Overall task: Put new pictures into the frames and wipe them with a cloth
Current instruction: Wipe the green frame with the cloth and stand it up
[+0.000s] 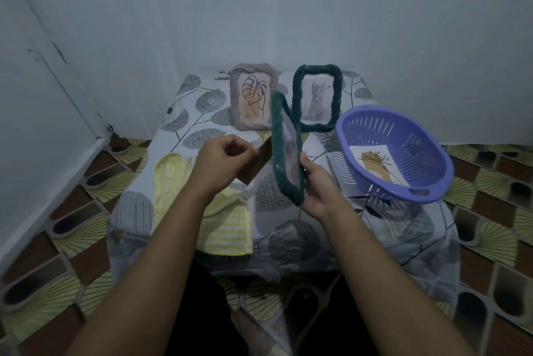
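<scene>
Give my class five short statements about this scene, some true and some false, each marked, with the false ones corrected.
1. The right hand holds a dark green frame off the table. True.
2. The left hand is empty. False: it pinches a brown board.
3. A yellow cloth lies on the table. True.
4. A picture lies in the purple basket. True.
5. Both frames standing at the back are green. False: the back green frame stands beside a mauve frame.
</scene>
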Available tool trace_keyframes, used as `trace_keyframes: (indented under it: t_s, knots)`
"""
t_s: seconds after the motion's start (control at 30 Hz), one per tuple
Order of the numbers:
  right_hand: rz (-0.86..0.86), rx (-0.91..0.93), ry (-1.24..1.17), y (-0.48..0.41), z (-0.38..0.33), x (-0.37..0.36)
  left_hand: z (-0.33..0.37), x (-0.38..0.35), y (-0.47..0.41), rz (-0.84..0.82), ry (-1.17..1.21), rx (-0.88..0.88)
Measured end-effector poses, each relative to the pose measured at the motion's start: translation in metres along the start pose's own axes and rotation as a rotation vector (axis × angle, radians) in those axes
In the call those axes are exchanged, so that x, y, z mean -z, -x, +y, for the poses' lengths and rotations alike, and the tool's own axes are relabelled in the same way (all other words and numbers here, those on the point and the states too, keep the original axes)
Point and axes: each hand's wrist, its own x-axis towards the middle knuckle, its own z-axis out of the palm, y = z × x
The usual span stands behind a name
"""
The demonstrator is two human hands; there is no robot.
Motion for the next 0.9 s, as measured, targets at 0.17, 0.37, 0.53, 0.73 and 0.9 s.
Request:
trace_keyframes:
  t_s: [0.17, 0.37, 0.53, 0.73, 0.9]
  knots:
    - [0.074, 0.234, 0.296, -0.011, 0.007, -0.005, -0.014, 0.003, -0.002, 0.2, -0.299, -0.076]
    - [0.117, 0.409, 0.579, -0.02, 0.012, -0.011, -0.029, 0.01, -0.015, -0.066, -0.013, 0.212]
    - [0.06, 0.524, 0.626, -0.026, 0.016, -0.025, -0.043, 0.023, -0.038, -0.28, 0.525, 0.423]
    - [0.031, 0.626, 0.756, -0.059, 0.03, -0.049, -0.042, 0.035, -0.069, -0.26, 0.74, 0.312]
    - [0.029, 0.621, 0.858, -0.101, 0.036, -0.08, -0.054, 0.054, -0.108, -0.092, 0.758, 0.263]
